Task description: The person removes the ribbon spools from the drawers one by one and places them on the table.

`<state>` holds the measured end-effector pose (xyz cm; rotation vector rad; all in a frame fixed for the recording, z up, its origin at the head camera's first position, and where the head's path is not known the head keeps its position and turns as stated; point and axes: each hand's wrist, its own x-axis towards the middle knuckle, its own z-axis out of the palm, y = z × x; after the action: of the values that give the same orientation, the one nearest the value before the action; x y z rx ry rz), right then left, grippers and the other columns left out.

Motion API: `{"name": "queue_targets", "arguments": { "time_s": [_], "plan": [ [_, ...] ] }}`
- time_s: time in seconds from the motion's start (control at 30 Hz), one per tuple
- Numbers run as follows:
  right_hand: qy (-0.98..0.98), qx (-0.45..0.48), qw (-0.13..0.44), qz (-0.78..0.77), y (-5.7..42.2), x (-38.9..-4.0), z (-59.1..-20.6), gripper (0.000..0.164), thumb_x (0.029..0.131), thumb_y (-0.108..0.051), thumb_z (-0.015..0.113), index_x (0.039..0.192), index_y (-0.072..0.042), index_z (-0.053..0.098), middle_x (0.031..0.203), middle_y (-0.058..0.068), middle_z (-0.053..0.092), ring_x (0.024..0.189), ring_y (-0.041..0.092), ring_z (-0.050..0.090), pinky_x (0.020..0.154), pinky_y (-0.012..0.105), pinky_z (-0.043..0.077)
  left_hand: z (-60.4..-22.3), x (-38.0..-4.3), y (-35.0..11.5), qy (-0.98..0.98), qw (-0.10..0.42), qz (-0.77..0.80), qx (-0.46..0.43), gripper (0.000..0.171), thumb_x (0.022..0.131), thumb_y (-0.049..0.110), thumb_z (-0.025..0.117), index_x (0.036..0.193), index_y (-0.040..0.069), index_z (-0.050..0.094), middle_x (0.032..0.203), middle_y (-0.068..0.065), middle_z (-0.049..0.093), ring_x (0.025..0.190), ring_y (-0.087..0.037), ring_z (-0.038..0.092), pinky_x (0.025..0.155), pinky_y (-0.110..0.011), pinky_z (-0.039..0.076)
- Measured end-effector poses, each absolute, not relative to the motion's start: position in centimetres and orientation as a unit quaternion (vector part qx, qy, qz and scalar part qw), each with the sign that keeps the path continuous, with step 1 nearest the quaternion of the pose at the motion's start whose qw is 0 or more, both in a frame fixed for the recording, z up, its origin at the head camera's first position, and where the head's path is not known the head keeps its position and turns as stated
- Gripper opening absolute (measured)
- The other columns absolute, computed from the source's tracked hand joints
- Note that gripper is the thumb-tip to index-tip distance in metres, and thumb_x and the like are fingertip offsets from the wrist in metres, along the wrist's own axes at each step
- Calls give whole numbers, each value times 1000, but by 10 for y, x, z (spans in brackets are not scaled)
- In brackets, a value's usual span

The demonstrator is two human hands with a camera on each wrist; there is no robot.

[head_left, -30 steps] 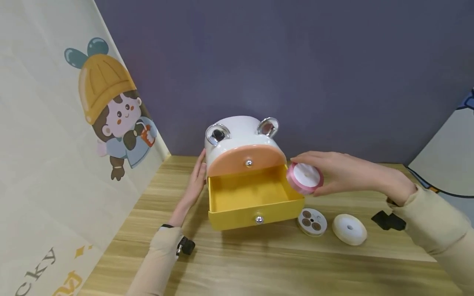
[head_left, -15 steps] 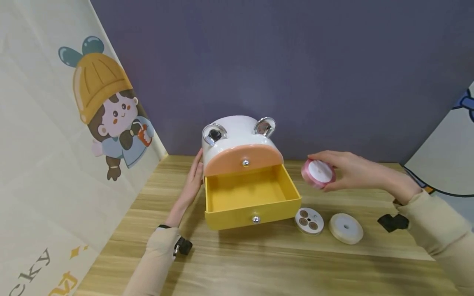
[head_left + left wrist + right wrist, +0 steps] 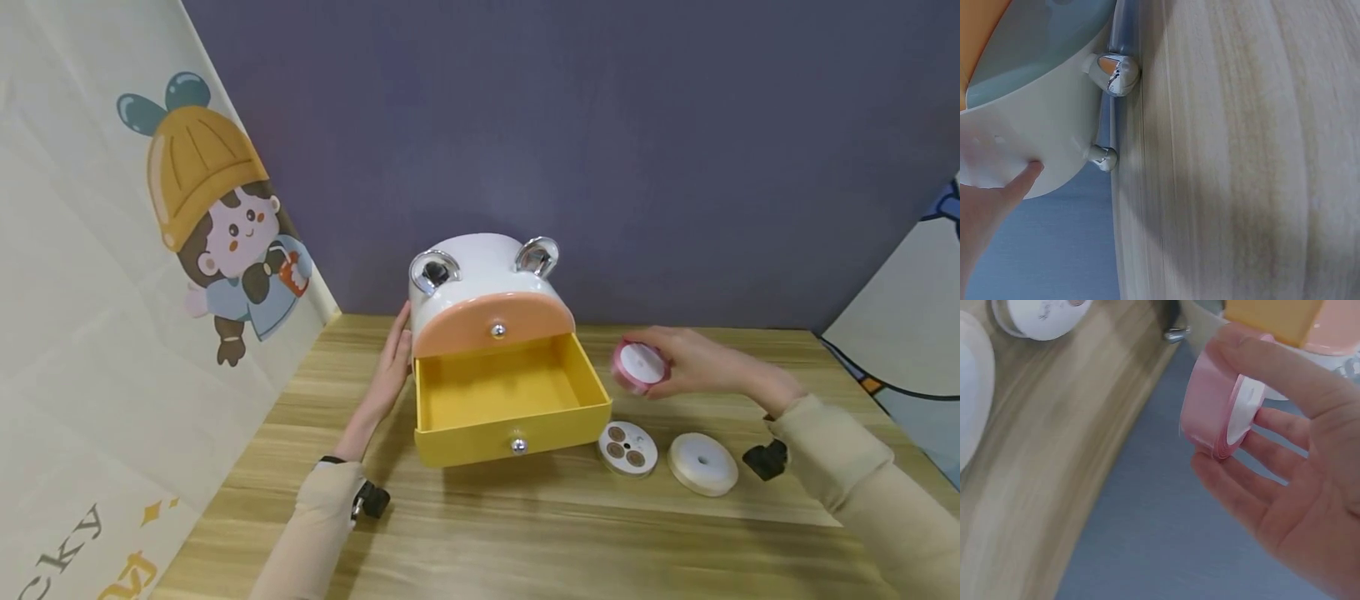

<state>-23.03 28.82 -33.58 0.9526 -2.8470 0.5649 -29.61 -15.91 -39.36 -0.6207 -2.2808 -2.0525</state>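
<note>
One pink ribbon spool (image 3: pixel 642 363), one white spool (image 3: pixel 627 451), one cream spool (image 3: pixel 702 475): spools, three. Drawer cabinet (image 3: pixel 483 260), one. One peach front (image 3: pixel 461 329), one yellow front (image 3: pixel 465 446): drawer fronts, two. Round knobs (image 3: pixel 519 447), two. Silvery ear-shaped ornaments (image 3: pixel 537 257), two. One left hand (image 3: pixel 387 372), one right hand (image 3: pixel 697 362): hands, two. Sleeves (image 3: pixel 311 529), two. Black wrist devices (image 3: pixel 765 460), two. Worktop (image 3: pixel 525 546), one. Printed cartoon figure (image 3: pixel 236 229), one.

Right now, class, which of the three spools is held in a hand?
The pink spool, gripped by the right hand. The white spool with brown circles and the cream spool both lie flat on the table.
</note>
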Motion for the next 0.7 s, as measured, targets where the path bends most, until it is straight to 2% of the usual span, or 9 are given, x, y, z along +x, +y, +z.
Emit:
{"name": "queue_targets", "arguments": {
  "time_s": [0.37, 0.5, 0.7],
  "plan": [
    [-923, 328, 46, 194, 298, -251, -370, 68, 67, -19, 92, 121, 7, 62, 111, 15, 70, 92, 22, 62, 77, 34, 57, -394, -296, -157, -731, -2, -653, -198, 53, 110, 25, 26, 161, 23, 11, 169, -4, 6, 149, -40, 27, 108, -62, 42],
    [-928, 317, 30, 194, 299, -253, -377, 66, 68, -20, 92, 122, 5, 62, 111, 12, 70, 93, 21, 62, 79, 35, 56, -393, -296, -157, -730, 0, -654, -198, 54, 110, 24, 26, 161, 22, 11, 169, -5, 5, 149, -40, 27, 109, -63, 41],
    [-932, 307, 17, 191, 299, -254, -379, 68, 68, -19, 91, 124, 6, 61, 114, 16, 70, 96, 25, 63, 82, 41, 58, -393, -296, -159, -729, -2, -656, -196, 54, 110, 25, 25, 161, 23, 10, 170, -3, 4, 150, -39, 25, 110, -63, 40]
  ]
}}
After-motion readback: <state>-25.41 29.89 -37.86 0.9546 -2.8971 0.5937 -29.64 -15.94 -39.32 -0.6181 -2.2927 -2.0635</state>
